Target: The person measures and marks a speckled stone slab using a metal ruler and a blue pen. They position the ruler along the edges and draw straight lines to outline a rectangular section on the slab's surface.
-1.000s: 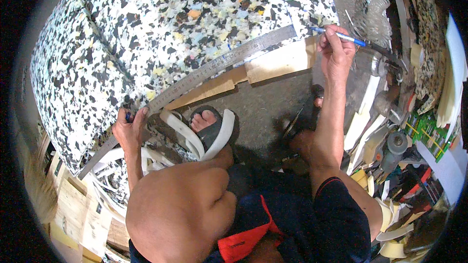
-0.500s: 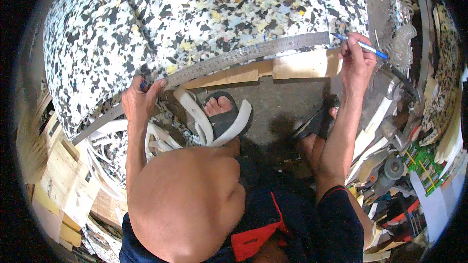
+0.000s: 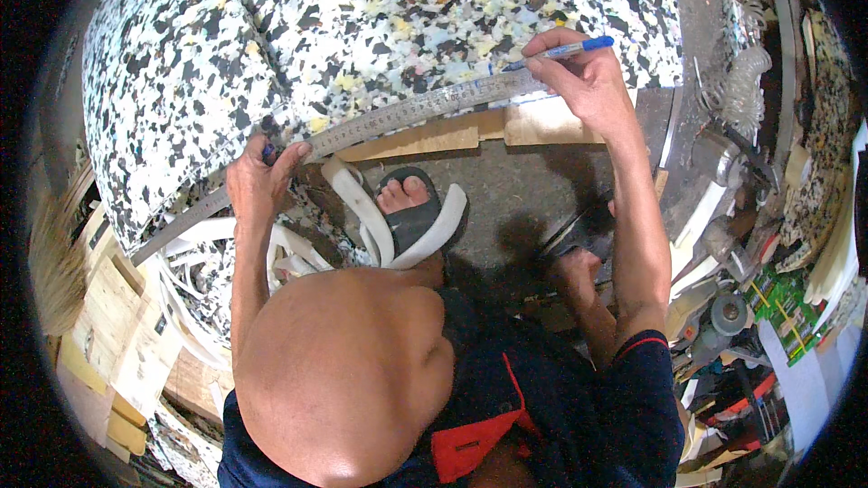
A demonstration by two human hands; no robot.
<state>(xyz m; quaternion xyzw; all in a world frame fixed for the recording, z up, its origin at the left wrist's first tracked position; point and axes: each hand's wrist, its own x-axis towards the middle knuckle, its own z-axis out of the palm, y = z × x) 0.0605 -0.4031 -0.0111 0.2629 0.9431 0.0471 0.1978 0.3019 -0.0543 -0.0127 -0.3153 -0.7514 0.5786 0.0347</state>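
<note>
A large speckled foam sheet, white and black with bits of yellow and blue, spreads across the top. Along its near edge lies a long metal ruler. My left hand grips the ruler left of its middle, with the thumb on top; a small blue object shows by the fingers, too small to name. Pinched in my right hand is a blue pen, its tip at the foam just above the ruler near the ruler's right part. That hand covers the ruler's right end.
Pale wooden boards show under the foam's near edge. White foam strips lie beside my sandalled foot. At right are an angle grinder, a coiled clear hose and scattered tools. Wood pieces and a straw broom are at left.
My right hand with the pen has moved left along the ruler, from its right end to a blue mark on the foam. My left hand stays almost in place on the ruler.
</note>
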